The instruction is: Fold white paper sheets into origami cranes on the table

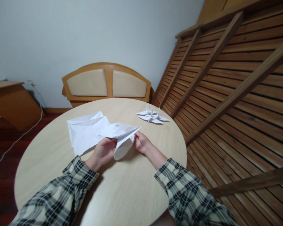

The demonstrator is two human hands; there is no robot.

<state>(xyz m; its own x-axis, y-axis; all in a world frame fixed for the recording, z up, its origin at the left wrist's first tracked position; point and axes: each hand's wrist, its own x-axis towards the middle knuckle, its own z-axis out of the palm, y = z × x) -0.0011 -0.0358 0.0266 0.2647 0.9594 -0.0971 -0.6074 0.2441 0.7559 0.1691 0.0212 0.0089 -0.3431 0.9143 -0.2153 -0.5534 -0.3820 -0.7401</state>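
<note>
Between my hands, above the middle of the table, is a white sheet of paper [124, 142], creased and partly folded, with one side curling downward. My left hand [104, 151] grips its left part, the fingers partly hidden under the paper. At its right corner my right hand [142, 142] pinches the edge between thumb and fingers. Just beyond my left hand lie more creased white sheets [85, 130], which the held paper partly overlaps in view. Several folded paper cranes [152, 117] stand grouped at the table's far right.
The round, pale wooden table [132, 194] fills the middle. Behind it stands a wooden headboard [110, 83] with cream panels. A slatted wooden frame [226, 84] leans along the right side. On the left are a wooden desk [9, 103] and a white cable [21, 138] on the floor.
</note>
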